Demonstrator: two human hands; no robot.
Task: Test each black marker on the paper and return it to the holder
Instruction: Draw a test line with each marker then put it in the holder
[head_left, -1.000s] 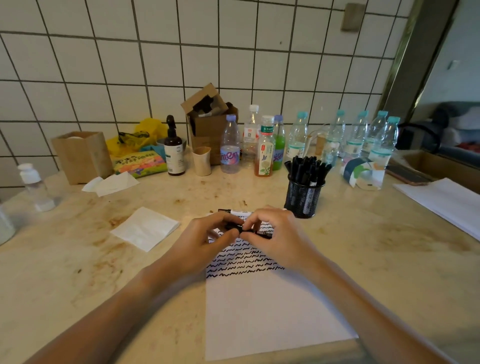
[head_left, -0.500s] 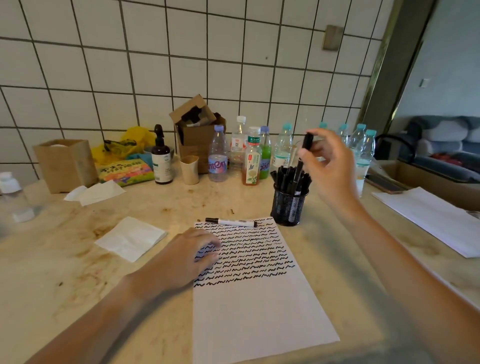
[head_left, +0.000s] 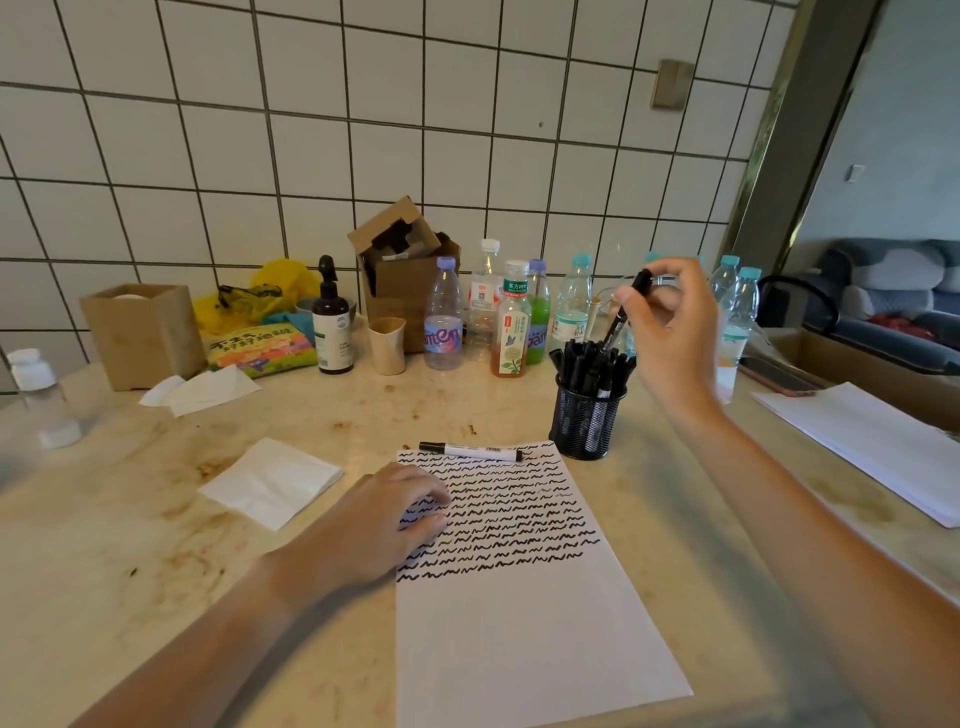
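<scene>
Right hand (head_left: 675, 332) pinches marker (head_left: 626, 312) above holder (head_left: 587, 421); left hand (head_left: 384, 519) rests flat on paper (head_left: 519, 649).

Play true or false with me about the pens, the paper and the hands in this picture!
1. The right hand holds a black marker over the mesh holder. True.
2. The left hand holds a marker too. False: it rests flat on the paper, holding nothing.
3. One marker with a white barrel lies at the top edge of the paper. True.
4. The paper is full of squiggles from top to bottom. False: only the top half has squiggles; the lower half is blank.
5. The holder is empty. False: many markers stand in it.
</scene>
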